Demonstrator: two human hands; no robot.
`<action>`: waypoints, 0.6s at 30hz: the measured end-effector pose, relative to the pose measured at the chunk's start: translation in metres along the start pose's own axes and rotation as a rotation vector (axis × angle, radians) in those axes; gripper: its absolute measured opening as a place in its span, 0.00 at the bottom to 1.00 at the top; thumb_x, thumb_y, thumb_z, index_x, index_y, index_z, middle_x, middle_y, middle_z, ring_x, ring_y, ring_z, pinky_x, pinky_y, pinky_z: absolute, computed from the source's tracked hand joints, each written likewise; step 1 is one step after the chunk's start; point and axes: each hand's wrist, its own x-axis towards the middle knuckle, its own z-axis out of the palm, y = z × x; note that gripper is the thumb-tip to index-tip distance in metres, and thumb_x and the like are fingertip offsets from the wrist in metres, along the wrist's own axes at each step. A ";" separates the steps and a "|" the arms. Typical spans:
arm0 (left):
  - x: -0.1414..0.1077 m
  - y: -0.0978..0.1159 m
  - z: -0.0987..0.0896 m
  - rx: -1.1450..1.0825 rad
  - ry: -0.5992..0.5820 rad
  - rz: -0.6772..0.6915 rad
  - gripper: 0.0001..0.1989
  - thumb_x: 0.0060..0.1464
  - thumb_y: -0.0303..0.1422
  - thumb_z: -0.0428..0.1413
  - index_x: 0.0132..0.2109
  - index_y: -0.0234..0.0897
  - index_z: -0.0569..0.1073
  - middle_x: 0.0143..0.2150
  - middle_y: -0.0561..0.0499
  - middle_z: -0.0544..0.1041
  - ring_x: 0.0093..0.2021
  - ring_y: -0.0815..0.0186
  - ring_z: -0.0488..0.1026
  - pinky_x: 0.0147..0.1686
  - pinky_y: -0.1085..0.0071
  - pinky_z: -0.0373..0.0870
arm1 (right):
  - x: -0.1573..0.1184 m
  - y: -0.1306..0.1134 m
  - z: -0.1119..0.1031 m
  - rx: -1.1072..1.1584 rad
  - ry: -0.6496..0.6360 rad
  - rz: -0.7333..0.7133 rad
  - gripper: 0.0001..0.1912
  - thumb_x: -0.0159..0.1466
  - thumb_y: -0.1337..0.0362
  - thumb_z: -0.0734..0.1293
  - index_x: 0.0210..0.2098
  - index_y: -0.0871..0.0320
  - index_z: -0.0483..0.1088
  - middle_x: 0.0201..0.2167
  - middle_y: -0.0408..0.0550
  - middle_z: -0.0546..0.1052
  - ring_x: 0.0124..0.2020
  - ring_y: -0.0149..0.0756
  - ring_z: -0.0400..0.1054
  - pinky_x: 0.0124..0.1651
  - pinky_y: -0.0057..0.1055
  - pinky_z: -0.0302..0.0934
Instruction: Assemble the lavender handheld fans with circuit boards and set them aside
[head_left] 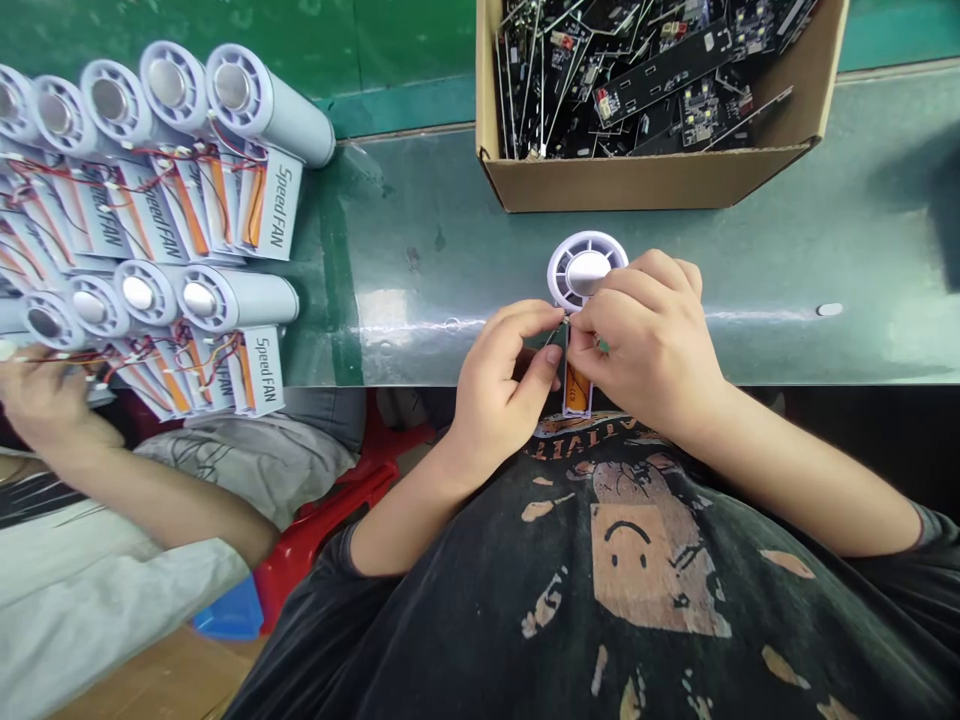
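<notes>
A light purple fan unit (587, 268) lies at the bench's front edge, its round head away from me and its open handle, with an orange battery (577, 388) inside, toward me. My left hand (504, 375) is at the left of the handle, thumb and forefinger closed around a thin wire or small part by the neck. My right hand (646, 340) covers the right side of the unit, its fingers pinched at the same spot. What lies between the fingertips is too small to name.
A cardboard box (622, 182) of black circuit boards stands at the back. Several fan units (274, 110) are lined up at the left, where another person's hand (56, 405) reaches in. A small pale piece (829, 310) lies on the green bench (420, 240) at the right.
</notes>
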 end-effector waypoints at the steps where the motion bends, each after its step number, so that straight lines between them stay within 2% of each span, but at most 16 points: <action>1: -0.001 -0.001 0.001 -0.064 0.004 -0.024 0.10 0.63 0.29 0.54 0.51 0.41 0.72 0.54 0.48 0.73 0.34 0.72 0.75 0.31 0.73 0.77 | 0.000 0.000 0.001 0.012 0.002 0.003 0.11 0.63 0.69 0.62 0.24 0.55 0.64 0.26 0.45 0.67 0.38 0.41 0.62 0.43 0.41 0.53; 4: -0.005 -0.003 0.008 -0.255 0.045 -0.082 0.10 0.63 0.30 0.55 0.51 0.43 0.72 0.55 0.49 0.71 0.25 0.80 0.71 0.23 0.78 0.72 | -0.001 -0.001 0.002 0.055 0.010 0.013 0.13 0.64 0.68 0.61 0.23 0.55 0.62 0.25 0.45 0.67 0.37 0.40 0.62 0.43 0.41 0.53; 7: -0.008 -0.005 0.014 -0.441 0.070 -0.163 0.09 0.63 0.33 0.56 0.51 0.44 0.71 0.45 0.52 0.73 0.24 0.79 0.70 0.18 0.82 0.67 | -0.001 -0.002 0.004 0.082 0.038 0.029 0.13 0.64 0.68 0.61 0.22 0.55 0.62 0.25 0.44 0.67 0.36 0.39 0.62 0.43 0.40 0.53; 10: -0.009 -0.005 0.018 -0.597 0.059 -0.235 0.09 0.63 0.35 0.56 0.50 0.45 0.71 0.37 0.56 0.71 0.23 0.78 0.70 0.15 0.83 0.63 | -0.001 -0.001 0.004 0.109 0.065 0.039 0.12 0.63 0.69 0.61 0.22 0.55 0.64 0.25 0.44 0.67 0.35 0.38 0.61 0.43 0.40 0.53; 18: -0.007 -0.002 0.016 -0.652 0.036 -0.257 0.09 0.63 0.34 0.56 0.49 0.45 0.69 0.32 0.58 0.69 0.23 0.78 0.69 0.14 0.84 0.61 | -0.002 0.003 -0.003 0.153 0.056 0.049 0.06 0.62 0.66 0.65 0.28 0.52 0.71 0.28 0.42 0.73 0.37 0.39 0.63 0.44 0.40 0.52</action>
